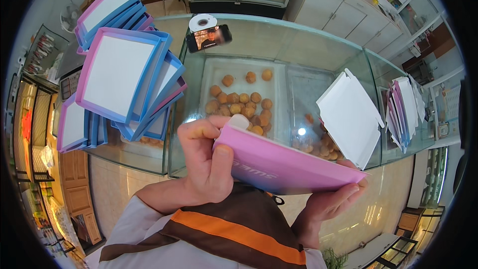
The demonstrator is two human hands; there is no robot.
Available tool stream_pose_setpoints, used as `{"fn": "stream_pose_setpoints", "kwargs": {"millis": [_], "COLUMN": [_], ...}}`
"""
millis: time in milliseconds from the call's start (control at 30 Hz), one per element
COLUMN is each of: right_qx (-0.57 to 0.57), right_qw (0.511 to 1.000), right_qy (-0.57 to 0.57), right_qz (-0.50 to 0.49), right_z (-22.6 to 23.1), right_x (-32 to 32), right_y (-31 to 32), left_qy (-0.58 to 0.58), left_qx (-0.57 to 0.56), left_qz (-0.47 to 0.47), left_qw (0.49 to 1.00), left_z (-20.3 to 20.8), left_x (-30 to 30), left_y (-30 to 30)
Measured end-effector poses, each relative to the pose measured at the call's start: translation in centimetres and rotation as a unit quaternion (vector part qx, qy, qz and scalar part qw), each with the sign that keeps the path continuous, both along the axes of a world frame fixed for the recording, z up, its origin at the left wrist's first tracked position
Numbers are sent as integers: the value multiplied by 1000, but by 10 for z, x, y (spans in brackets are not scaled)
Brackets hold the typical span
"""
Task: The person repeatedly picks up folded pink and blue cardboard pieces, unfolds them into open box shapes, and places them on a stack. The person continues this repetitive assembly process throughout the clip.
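Note:
A pink cardboard box piece (284, 162), fading to blue along its lower edge, is held up in front of my body with its printed side toward me. At its left end my left hand (205, 157) grips it, the thumb on the near face and the fingers curled behind beside a small white flap. The lower right corner is pinched in my right hand (333, 200), whose fingertips are partly behind the card. A white cardboard blank (351, 117) lies on the glass counter (303, 32) to the right. The far face of the held piece is hidden.
Folded pink-and-blue box trays (117, 72) are piled on the left. A phone (209, 38) leans on a white round stand at the counter's far edge. Round brown pastries (244, 98) lie under the glass. More flat blanks (402, 107) lean together at the far right.

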State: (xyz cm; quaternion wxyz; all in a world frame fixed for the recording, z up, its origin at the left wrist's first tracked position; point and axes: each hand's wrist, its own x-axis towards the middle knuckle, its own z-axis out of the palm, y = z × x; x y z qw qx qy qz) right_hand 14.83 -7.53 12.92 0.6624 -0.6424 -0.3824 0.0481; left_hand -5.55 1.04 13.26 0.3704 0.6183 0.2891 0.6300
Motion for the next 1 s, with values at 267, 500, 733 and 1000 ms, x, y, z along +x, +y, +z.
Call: {"fn": "stream_pose_setpoints", "kwargs": {"millis": [267, 500, 733, 1000], "right_qx": [18, 3, -35, -4], "right_qw": [972, 940, 954, 948], "right_qy": [232, 273, 231, 200], "right_qz": [41, 207, 188, 246], "right_z": [11, 8, 9, 12], "right_x": [-12, 16, 6, 24], "right_y": [-3, -2, 19, 30], "left_qy": [-18, -51, 19, -83], "left_qx": [-108, -182, -147, -113], "left_qz": [-24, 3, 179, 208], "left_qw": [994, 982, 973, 968], "left_z": [22, 23, 27, 21], "left_x": [-8, -9, 0, 13], "left_y": [-11, -15, -28, -53]}}
